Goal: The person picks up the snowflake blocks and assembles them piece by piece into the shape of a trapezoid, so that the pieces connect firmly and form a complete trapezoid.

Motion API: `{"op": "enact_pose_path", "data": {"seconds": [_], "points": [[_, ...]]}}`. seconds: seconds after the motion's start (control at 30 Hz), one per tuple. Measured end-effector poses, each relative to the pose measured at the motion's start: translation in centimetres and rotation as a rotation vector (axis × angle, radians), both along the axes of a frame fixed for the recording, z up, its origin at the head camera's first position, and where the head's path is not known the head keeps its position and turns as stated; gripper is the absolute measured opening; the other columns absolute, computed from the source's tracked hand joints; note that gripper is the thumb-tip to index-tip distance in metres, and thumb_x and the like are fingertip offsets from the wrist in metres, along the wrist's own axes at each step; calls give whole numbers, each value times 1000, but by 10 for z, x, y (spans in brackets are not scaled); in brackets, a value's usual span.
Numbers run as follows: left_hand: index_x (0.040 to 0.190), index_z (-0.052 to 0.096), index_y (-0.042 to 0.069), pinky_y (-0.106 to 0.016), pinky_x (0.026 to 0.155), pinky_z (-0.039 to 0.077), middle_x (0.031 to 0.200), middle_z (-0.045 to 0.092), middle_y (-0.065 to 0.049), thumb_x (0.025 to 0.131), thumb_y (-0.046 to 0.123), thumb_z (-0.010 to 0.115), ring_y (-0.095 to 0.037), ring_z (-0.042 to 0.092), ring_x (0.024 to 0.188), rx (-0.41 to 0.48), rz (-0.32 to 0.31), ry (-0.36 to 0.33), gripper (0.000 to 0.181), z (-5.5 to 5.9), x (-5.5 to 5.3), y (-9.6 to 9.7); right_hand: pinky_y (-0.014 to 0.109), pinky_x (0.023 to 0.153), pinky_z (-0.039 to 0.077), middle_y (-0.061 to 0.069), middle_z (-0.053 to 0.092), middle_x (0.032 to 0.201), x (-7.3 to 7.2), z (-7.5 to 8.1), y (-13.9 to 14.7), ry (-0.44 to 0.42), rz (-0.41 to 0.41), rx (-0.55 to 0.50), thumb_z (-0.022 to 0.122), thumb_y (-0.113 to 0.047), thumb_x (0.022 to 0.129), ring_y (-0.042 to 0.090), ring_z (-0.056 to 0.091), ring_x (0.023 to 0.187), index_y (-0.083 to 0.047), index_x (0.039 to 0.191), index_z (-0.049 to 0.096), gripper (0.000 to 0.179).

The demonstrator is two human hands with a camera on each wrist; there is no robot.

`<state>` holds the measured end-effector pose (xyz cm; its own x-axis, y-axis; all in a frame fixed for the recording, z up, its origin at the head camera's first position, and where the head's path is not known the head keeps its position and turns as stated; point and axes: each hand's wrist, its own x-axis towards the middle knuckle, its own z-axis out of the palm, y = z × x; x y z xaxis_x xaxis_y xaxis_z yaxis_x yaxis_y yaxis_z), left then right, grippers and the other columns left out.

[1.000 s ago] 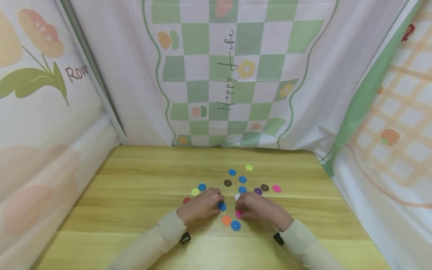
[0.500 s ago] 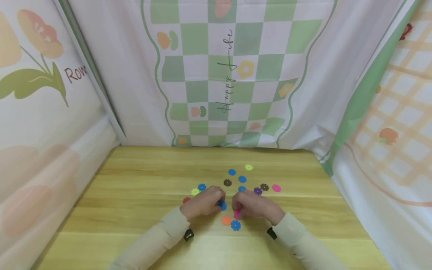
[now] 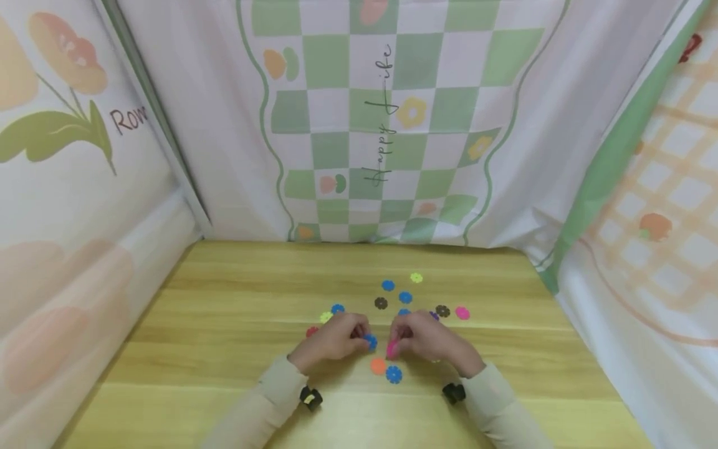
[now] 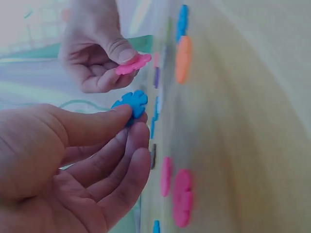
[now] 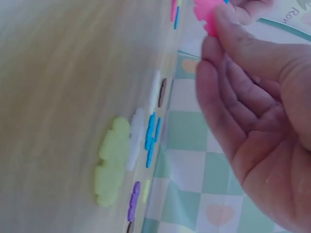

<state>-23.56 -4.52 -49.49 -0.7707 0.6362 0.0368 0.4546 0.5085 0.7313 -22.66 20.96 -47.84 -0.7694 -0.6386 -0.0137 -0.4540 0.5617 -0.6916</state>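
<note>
My left hand [image 3: 336, 337] pinches a blue notched flower-shaped disc [image 4: 139, 101] between thumb and forefinger, its other fingers loosely bent. Facing it, my right hand [image 3: 432, 338] pinches a pink disc [image 5: 206, 12] of the same kind by its edge. In the left wrist view the two discs are close but apart, both held above the table. Just below the hands in the head view lie an orange disc [image 3: 378, 366] and a blue disc [image 3: 394, 374]. A yellow-green disc [image 5: 112, 162] lies near the right hand in the right wrist view.
Several more discs lie on the wooden table [image 3: 224, 349], among them a brown disc [image 3: 381, 303], a yellow disc [image 3: 416, 277], a pink disc [image 3: 462, 313] and a red disc [image 3: 311, 332]. Printed curtains [image 3: 224, 125] border the table at the back and sides.
The right hand has raised the pink disc and turned it more on edge. The blue disc in the left hand now shows more clearly, lifted between thumb and fingers.
</note>
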Motion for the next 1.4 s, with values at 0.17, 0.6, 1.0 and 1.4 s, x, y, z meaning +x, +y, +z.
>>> {"op": "enact_pose_path", "data": {"seconds": [0.17, 0.6, 1.0, 1.4], "points": [[98, 72, 5, -21, 71, 59, 92, 73, -3, 98, 9, 74, -12, 67, 78, 121, 17, -131, 4, 7, 2, -6, 24, 77, 63, -8, 76, 88, 1, 2, 4, 88, -32, -108, 82, -16, 92, 6, 71, 80, -19, 92, 73, 9], [104, 72, 4, -35, 82, 61, 95, 71, -4, 101, 14, 71, -15, 66, 88, 265, 117, -314, 10, 16, 6, -7, 32, 74, 65, -1, 77, 87, 5, 1, -6, 366, -39, -317, 83, -3, 87, 9, 74, 79, -13, 91, 71, 17], [107, 71, -3, -48, 86, 64, 102, 73, -32, 102, 11, 69, -44, 74, 95, 374, 151, -353, 15, 17, 7, -7, 31, 67, 64, 1, 76, 84, 4, 1, -11, 536, -7, -368, 85, 5, 81, 13, 73, 74, -9, 89, 71, 22], [107, 71, -2, -44, 86, 65, 99, 75, -26, 102, 12, 69, -44, 74, 96, 384, 158, -370, 15, 16, 5, -8, 23, 70, 63, -1, 75, 84, -1, -6, -15, 614, 19, -368, 88, 10, 75, 9, 72, 76, -9, 88, 71, 28]]}}
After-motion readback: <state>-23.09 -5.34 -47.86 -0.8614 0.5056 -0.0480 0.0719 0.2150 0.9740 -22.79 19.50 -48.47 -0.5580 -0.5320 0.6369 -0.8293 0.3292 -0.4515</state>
